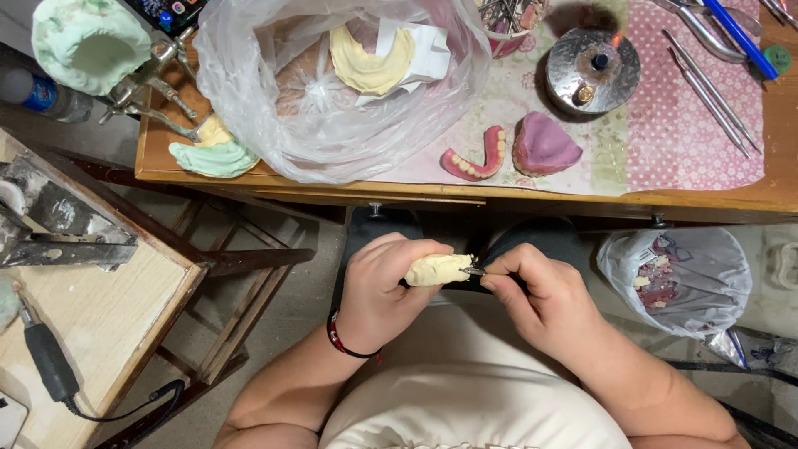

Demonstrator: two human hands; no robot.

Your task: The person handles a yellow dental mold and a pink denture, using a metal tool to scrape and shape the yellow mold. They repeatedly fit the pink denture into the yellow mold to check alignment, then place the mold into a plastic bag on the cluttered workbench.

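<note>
My left hand (378, 287) grips a pale yellow plaster dental cast (440, 269), held over my lap below the table edge. My right hand (532, 291) pinches a small metal tool (474, 271) whose tip touches the right end of the cast. A red and black bead bracelet (339, 341) is on my left wrist. On the table above lie a pink wax denture with teeth (474, 162) and a pink cast (544, 145).
A clear plastic bag (341, 125) holding a yellow cast sits on the wooden table (715, 199). A metal spirit burner (593, 71), long metal instruments (706, 83), a green cast on an articulator (212, 154), a side bench (91, 308) with a handpiece, and a waste bag (673, 278) surround me.
</note>
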